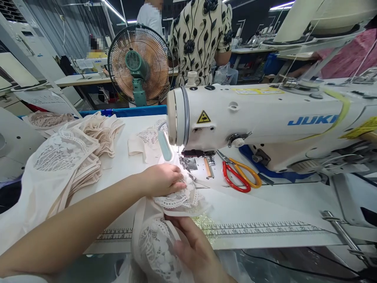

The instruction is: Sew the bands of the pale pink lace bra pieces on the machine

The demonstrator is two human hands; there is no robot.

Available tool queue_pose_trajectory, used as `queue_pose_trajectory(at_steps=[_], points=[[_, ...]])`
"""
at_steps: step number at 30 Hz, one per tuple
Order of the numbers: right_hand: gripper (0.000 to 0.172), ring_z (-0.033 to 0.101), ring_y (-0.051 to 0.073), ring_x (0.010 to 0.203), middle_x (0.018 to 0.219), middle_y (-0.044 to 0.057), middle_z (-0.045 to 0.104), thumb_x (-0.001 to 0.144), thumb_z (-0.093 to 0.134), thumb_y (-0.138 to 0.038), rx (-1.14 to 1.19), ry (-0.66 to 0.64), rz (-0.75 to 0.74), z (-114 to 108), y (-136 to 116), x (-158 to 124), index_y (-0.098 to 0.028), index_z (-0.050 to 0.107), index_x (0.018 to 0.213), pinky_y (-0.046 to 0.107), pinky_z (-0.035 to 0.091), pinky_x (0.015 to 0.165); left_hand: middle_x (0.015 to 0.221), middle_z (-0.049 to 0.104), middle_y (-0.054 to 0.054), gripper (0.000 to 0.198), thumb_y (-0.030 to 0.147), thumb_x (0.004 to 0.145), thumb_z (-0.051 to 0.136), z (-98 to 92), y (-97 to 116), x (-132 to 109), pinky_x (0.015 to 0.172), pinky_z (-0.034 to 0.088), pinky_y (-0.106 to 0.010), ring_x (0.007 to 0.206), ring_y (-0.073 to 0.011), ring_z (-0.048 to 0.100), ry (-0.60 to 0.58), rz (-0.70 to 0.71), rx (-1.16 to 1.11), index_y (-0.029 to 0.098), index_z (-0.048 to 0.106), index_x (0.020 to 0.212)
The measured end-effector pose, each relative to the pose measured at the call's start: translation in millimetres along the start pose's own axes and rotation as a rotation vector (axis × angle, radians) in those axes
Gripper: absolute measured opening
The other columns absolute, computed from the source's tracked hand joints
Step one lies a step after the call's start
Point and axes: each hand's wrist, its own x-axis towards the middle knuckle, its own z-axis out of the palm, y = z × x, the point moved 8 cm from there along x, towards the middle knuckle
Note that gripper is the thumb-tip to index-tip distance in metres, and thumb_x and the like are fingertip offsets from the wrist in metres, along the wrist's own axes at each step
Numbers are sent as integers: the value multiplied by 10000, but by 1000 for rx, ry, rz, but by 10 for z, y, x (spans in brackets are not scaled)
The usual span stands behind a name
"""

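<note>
Two hands meet lace [180,201]: left hand [162,179] spread flat atop, right hand [194,248] apparently pinching.

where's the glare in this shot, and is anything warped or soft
Head view: a bright patch under the machine head burns out to white and washes the lace just past the left hand. In the same view the wide lens bows the sewing machine and slightly curves the printed ruler. The right hand, close at the bottom edge, looks a little soft.
</note>
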Motion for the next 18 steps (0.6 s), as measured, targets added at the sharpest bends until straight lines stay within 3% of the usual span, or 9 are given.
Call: queue_pose_trajectory(at_steps=[5,18], points=[[455,454,215,1208,1243,26,576,779,627,-349,71,-33,-20,46,-11,42,-318,535,1223,389,274,1051,1029,610,-118,382,406,900,373,86,-7,15,760,479,-338,889,-223,583,-106,-43,85,138,642,937],[434,474,225,1170,1225,32,580,786,607,-309,0,43,-25,-13,22,142,-245,548,1211,380,313,1023,1052,612,-124,385,427,882,395,90,-136,65,674,459,-331,894,-245,595,-60,-124,208,142,622,1007]])
